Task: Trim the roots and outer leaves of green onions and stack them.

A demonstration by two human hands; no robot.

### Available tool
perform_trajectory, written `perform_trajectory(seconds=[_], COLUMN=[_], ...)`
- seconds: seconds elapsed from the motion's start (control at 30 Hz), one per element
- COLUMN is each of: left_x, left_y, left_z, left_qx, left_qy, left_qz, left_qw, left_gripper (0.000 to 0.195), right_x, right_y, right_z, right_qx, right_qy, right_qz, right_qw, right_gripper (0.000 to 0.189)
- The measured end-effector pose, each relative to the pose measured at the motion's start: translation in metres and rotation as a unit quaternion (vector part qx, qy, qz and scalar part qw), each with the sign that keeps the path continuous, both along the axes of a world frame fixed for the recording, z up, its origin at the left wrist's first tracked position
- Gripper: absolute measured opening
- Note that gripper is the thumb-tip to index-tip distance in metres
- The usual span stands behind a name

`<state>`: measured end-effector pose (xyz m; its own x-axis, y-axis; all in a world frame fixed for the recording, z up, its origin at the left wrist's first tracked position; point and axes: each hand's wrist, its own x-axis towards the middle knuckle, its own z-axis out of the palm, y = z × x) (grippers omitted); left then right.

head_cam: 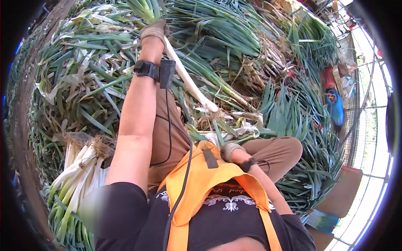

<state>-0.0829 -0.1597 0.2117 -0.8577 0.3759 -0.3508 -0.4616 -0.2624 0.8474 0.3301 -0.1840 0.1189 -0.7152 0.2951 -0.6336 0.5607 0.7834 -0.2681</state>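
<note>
My left hand (154, 29), in a beige work glove with a black wrist strap, is stretched out and shut around the upper stem of a long leek-like green onion (188, 73). Its green leaves point away from me and its white shank slants down to the right, the root end above the trimmings. Near my lap, my right hand (231, 151), also gloved, is blurred and lies beside a green leaf (219, 133) and the orange apron (204, 175). Its fingers are partly hidden, and whether it holds something cannot be made out.
Unpeeled green onions (216, 28) with rooty ends lie piled ahead. Stripped leaves (78, 72) heap up at the left. Peeled white-stemmed onions (78, 175) lie lower left. More leafy bundles (314, 150), a blue object (334, 106) and cardboard (342, 191) are at the right. A cable crosses my lap.
</note>
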Motion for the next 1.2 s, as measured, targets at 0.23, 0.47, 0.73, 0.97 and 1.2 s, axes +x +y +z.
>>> perform_trajectory(seconds=[0.23, 0.47, 0.73, 0.97, 1.2], left_x=[0.009, 0.008, -0.013, -0.001, 0.01], left_y=[0.007, 0.004, -0.011, -0.003, -0.015], left_z=[-0.007, -0.007, -0.008, -0.006, 0.005], left_qx=[0.015, 0.021, -0.01, 0.03, 0.346], left_qy=[-0.016, -0.025, -0.012, -0.01, -0.048], left_qz=[-0.006, -0.015, 0.022, 0.027, -0.099], left_qw=[1.0, 0.999, 1.0, 0.999, 0.932], left_gripper=[0.01, 0.011, 0.013, 0.013, 0.016], right_x=[-0.067, -0.111, 0.003, -0.094, -0.119], right_y=[0.064, 0.036, 0.047, 0.037, 0.031], right_z=[0.072, 0.068, 0.007, 0.105, 0.092], right_qx=[-0.013, 0.018, 0.07, 0.173, -0.279], right_qy=[0.313, 0.491, 0.106, 0.444, 0.348], right_qz=[-0.223, -0.077, 0.019, -0.071, -0.32], right_qw=[0.923, 0.868, 0.992, 0.876, 0.836], right_gripper=[0.041, 0.027, 0.024, 0.067, 0.044])
